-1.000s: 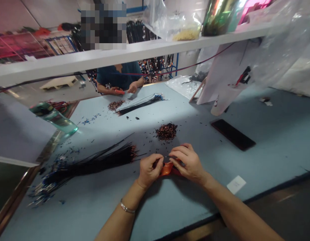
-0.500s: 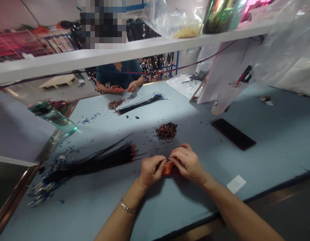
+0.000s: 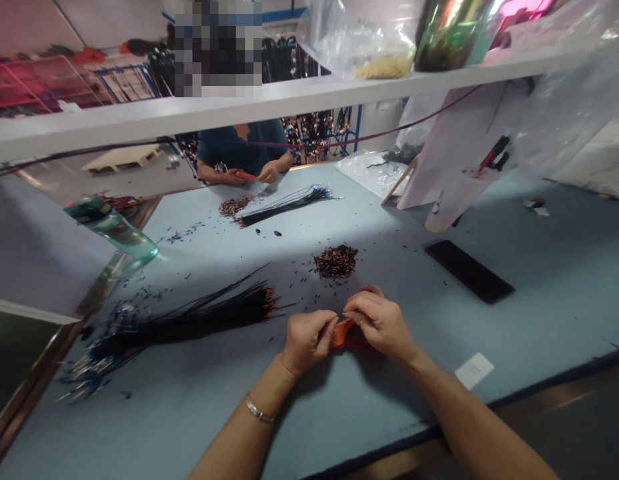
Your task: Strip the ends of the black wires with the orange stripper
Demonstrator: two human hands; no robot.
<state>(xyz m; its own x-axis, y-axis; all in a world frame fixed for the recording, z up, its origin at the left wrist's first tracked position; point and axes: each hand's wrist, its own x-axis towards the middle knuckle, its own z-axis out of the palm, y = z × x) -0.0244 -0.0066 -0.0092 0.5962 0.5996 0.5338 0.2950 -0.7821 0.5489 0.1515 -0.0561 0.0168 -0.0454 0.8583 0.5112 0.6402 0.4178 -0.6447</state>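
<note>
My left hand [image 3: 309, 340] and my right hand [image 3: 377, 323] meet above the table, each closed in a pinch. Between their fingertips is a tiny dark piece, too small to make out. Right under the fingers is an orange object [image 3: 342, 332], partly hidden by my hands; its kind does not show. Just beyond lies a heap of small black and copper-coloured pieces [image 3: 335, 261]. To the left of my hands stretches a bundle of thin black wires [image 3: 189, 330], with copper-coloured ends towards me and blue and silvery ends at the far left.
Across the blue table [image 3: 389, 420] a co-worker's hands [image 3: 249, 175] hold a red-orange tool, near a smaller wire bundle [image 3: 284, 205] and another heap [image 3: 234, 206]. A phone [image 3: 468, 270] and white card [image 3: 474, 371] lie right. A green bottle [image 3: 122, 233] lies left. A white shelf [image 3: 269, 103] spans above.
The whole view has shifted slightly. My hands stay together in the same pinch, with only a small change at the fingertips. The co-worker's hands have barely moved.
</note>
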